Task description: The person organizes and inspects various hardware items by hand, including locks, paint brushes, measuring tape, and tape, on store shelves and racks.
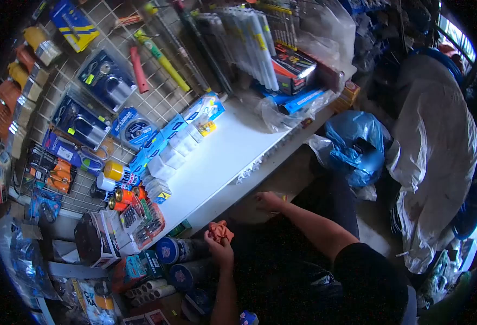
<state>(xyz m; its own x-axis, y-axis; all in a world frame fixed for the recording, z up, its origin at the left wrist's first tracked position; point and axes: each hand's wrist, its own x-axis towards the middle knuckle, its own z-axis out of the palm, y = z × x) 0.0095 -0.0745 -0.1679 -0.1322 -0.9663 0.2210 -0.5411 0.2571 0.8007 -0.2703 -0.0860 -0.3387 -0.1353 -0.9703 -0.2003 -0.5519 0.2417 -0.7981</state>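
Note:
My left hand point(220, 250) is closed around a crumpled orange cloth point(220, 232), close to the front left corner of the white shelf point(227, 157). Below the shelf's front edge is my right hand point(271, 202), its fingers curled in. Whatever those fingers may hold is too dark and small to make out. Small white and blue boxes point(176, 149) stand in a row along the back of the shelf. Orange-capped spray cans point(123, 196) and a blister pack of small parts point(141, 221) are at its left end.
A wire grid point(111, 70) carries packaged padlocks point(105, 80), brushes point(39, 43) and tools. A blue plastic bag point(355, 143) sits to the right, near a large grey sheet point(439, 130). Dark cylinders with blue ends point(169, 250) lie low on the left.

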